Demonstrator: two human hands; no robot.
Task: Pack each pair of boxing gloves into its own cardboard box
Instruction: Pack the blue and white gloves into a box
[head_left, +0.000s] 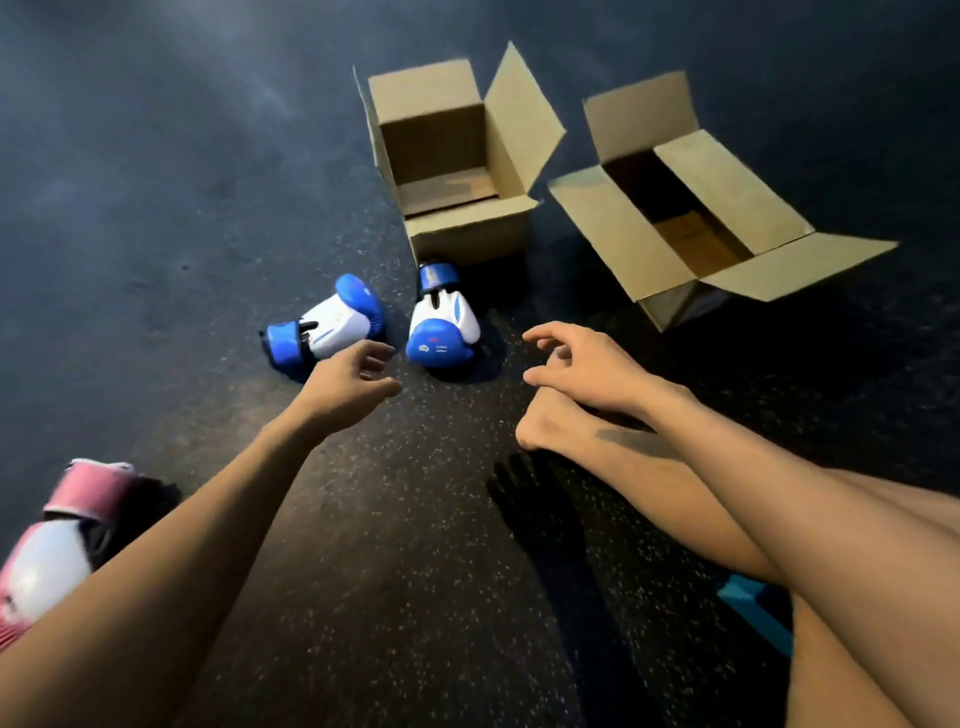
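Fingers (376, 353) of both hands (345, 382) (589, 364) curl loosely, empty, near two blue gloves (332, 325) (444, 325), two boxes (467, 239) (608, 228).

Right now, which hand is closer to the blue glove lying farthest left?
The left hand: it hovers just at the near side of that blue glove. The right hand is off to the right, beyond the second blue glove.

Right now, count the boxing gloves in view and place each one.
3. Left blue glove by the left hand; right blue glove before the upright cardboard box; pink glove at the lower-left edge, its mate possibly hidden.
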